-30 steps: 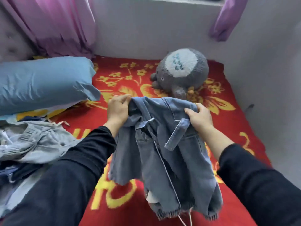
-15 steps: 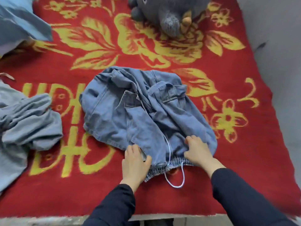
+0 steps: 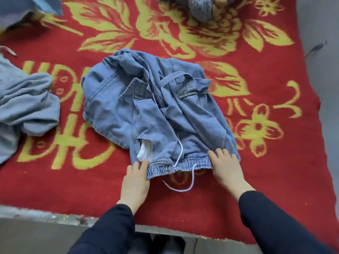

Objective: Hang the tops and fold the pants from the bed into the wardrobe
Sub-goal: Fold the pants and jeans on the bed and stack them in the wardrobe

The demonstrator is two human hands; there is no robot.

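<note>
Pants [image 3: 152,110] on bed [image 3: 275,162], clothes pile [image 3: 25,107] left.

Crumpled blue denim pants [image 3: 156,110]: matt twill cloth w/ stitched seams, a puckered elastic waistband [image 3: 183,165] under the fingers [image 3: 222,154] of the right hand [image 3: 225,169], a thin, smooth white cloth pocket lining [image 3: 144,153] just past the left hand [image 3: 134,182] and a white braided cord drawstring [image 3: 190,182] btwn both hands. Under the palms, the red-and-yellow floral blanket [image 3: 256,162] is coarse, fuzzy woven stuff, no sheen. Well left of the fingers the pale grey-blue garment [image 3: 27,107] looks soft and matt; far beyond them the grey plush toy [image 3: 200,6] is shaggy pile.
</note>
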